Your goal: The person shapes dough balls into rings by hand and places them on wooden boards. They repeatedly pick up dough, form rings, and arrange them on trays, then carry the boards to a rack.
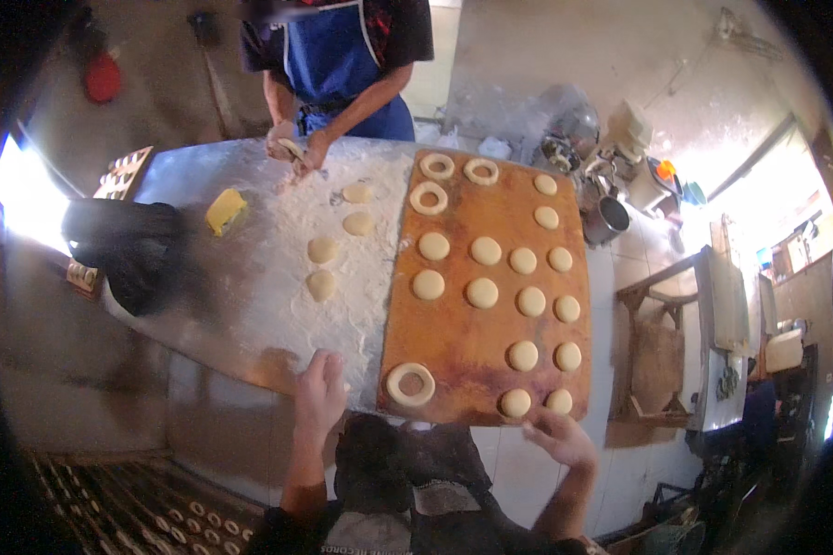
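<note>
My left hand [321,388] is closed at the table's near edge, left of the wooden board [472,347]; whatever it may hold is hidden. At the board's near right corner, my right hand [565,441] is partly spread. Its fingertips are by the lower edge, just below a round dough piece [515,402] and another dough piece [558,400]. Several more flat dough rounds lie in rows on the board. A dough ring [410,404] sits at its near left corner, and a few others, such as one ring [428,199], lie at the far left.
On the floured metal table [250,305] lie several dough pieces [321,285] and a yellow block [226,212]. Across it, a person in a blue apron [335,55] handles dough [292,148]. A dark bundle [130,245] covers the left end. Pots [607,219] stand at right.
</note>
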Demonstrator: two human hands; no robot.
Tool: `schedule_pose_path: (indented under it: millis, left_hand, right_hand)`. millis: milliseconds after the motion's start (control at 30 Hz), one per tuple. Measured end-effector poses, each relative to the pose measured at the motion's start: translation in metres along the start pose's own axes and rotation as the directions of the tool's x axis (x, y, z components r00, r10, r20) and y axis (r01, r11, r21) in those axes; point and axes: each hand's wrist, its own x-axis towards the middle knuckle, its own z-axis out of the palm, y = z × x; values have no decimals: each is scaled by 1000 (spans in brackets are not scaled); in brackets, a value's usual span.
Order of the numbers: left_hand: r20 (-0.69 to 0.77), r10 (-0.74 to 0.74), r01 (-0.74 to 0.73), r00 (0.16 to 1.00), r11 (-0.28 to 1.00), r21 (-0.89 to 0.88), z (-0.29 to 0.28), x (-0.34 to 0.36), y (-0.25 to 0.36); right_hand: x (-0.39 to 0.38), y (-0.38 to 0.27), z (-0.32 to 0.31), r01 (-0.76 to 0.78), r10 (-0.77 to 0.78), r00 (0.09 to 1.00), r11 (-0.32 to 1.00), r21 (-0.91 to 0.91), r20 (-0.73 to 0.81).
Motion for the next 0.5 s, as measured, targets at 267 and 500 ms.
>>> schedule_pose_path:
  millis: [267,500]
  left_hand:
    - [224,156,-127,962,982,-137,32,20,47]
    - [446,246,-166,860,963,-212,38,18,127]
  right_hand:
    - [-104,96,8,-526,386,742,842,-119,-548]
    - [27,-43,52,608,-404,779,674,420,-480]
